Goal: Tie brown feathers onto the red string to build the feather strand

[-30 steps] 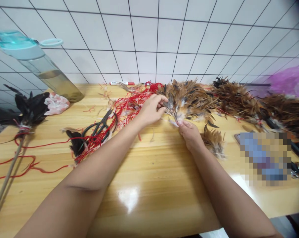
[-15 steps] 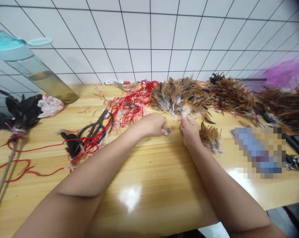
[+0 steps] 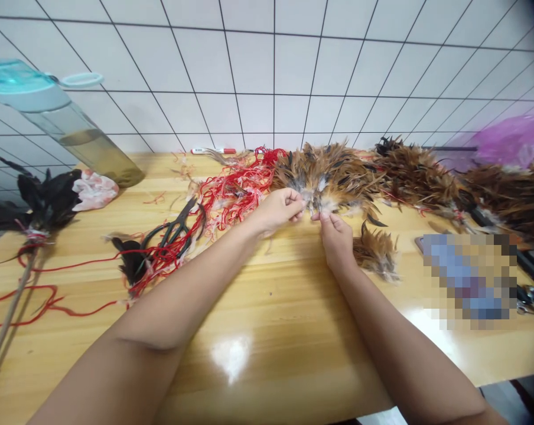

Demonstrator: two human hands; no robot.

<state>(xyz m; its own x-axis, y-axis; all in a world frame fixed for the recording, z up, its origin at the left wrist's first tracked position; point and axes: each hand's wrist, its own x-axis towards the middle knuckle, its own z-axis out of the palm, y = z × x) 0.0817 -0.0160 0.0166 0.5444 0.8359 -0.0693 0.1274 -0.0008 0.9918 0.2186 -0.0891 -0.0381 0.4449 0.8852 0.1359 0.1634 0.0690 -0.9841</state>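
Note:
My left hand (image 3: 282,211) is closed in a pinch at the quill ends on the left of a brown feather pile (image 3: 333,168); what its fingertips hold, if anything, is too small to make out. Close beside it, my right hand (image 3: 336,236) pinches the pale, fluffy base of a brown feather (image 3: 329,203), which blends into the pile behind. A small bunch of brown feathers (image 3: 377,252) lies on the table just right of my right wrist. Tangled red string (image 3: 235,192) spreads to the left of my left hand.
Black scissors (image 3: 176,229) and a black feather tuft (image 3: 132,260) lie among red string at left. Further left are a stick with black feathers (image 3: 48,195) and a bottle (image 3: 96,147). More brown feathers (image 3: 420,171), a purple bag (image 3: 510,139) and a blurred-out object (image 3: 468,277) occupy the right.
My left hand has moved up and slightly right from over the bare tabletop to the pile's edge; a dark bit of fluff at its fingertips no longer shows. My right hand stays almost in place.

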